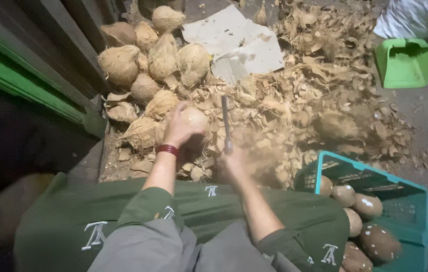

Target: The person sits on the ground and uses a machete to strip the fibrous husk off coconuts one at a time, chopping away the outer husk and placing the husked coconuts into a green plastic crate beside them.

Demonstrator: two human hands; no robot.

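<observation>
- Your left hand is cupped over a round, pale coconut, fingers wrapped on its smooth, partly peeled top, holding it just above the husk litter in the middle of the scene.
- A dark red band circles that wrist, above a green sleeve.
- Your right hand is blurred, but its fingers are closed round the lower end of a narrow metal blade, which stands nearly upright just right of the coconut.
- Whether the blade touches the coconut, you cannot tell from this view.
- To the far left lies a heap of unhusked coconuts, tan, oval and shaggy with dry fibre, stacked against a dark wall with a green painted ledge.
- A wide spread of husk scraps, curled, flaky and straw-coloured, covers the ground from the middle to the right.
- A flat, creased sheet of grey cardboard lies far off, half buried under the scraps.
- A bright green plastic dustpan sits at the far right on bare grey floor.
- Near right, a teal plastic crate with slotted walls holds husked coconuts, brown, smooth and patched with white.
- Your lap is covered with green cloth bearing pale stitched marks.
</observation>
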